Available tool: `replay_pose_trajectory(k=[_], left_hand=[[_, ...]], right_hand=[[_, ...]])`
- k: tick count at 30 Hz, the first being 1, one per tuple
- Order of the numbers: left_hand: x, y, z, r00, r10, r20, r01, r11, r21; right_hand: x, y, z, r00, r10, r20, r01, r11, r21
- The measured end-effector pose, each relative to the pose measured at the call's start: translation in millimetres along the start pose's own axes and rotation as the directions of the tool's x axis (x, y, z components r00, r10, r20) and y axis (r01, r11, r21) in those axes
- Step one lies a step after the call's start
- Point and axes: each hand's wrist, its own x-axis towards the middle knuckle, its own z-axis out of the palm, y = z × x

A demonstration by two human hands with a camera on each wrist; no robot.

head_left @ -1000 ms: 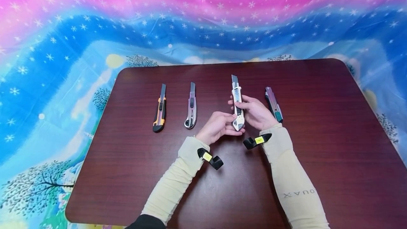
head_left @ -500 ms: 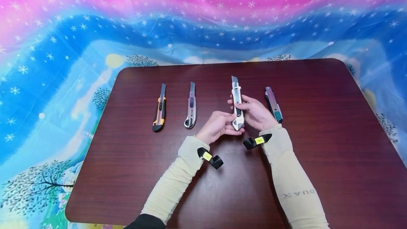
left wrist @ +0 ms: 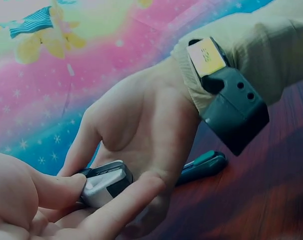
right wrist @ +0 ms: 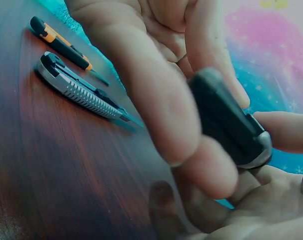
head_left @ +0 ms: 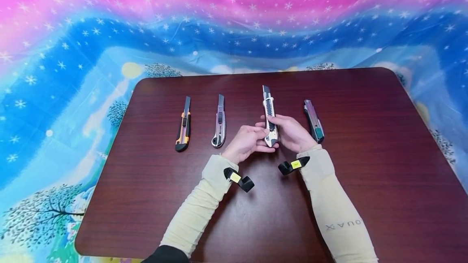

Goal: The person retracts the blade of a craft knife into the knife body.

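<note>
A silver-white snap-off utility knife (head_left: 269,111) is held up between both hands over the table, its blade out and pointing to the far side. My left hand (head_left: 244,144) pinches the butt end, thumb on top and fingers underneath. From the right side, my right hand (head_left: 293,134) grips the body, with its thumb lying on the slider area. In the left wrist view the knife's pale butt end (left wrist: 106,185) shows between the fingers of both hands. The right wrist view has its dark end (right wrist: 224,117) close up; the blade is hidden there.
Left of the hands lie a yellow-and-black utility knife (head_left: 183,127) and a silver utility knife (head_left: 219,123), both with blades out. A purple-and-green utility knife (head_left: 313,121) lies to the right, near the right hand. The dark red-brown table (head_left: 131,198) meets a patterned cloth (head_left: 234,23) behind.
Both hands have shifted slightly left together with the silver-white utility knife, which now tilts and turns a little differently. The other knives stay where they were.
</note>
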Motion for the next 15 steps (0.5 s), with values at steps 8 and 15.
replay_pose_trajectory(k=[8,15], left_hand=[[1.5,-2.6,-0.4,0.999,-0.033,-0.003,0.033,0.999,-0.036],[2.0,-5.0,-0.8,0.999,-0.028,-0.020,0.028,0.999,-0.019]], right_hand=[[0.0,2.5,-0.4,0.999,-0.036,0.004,0.036,0.998,0.046],[-0.6,5.0,0.2,0.999,-0.043,0.001,0.043,0.998,0.050]])
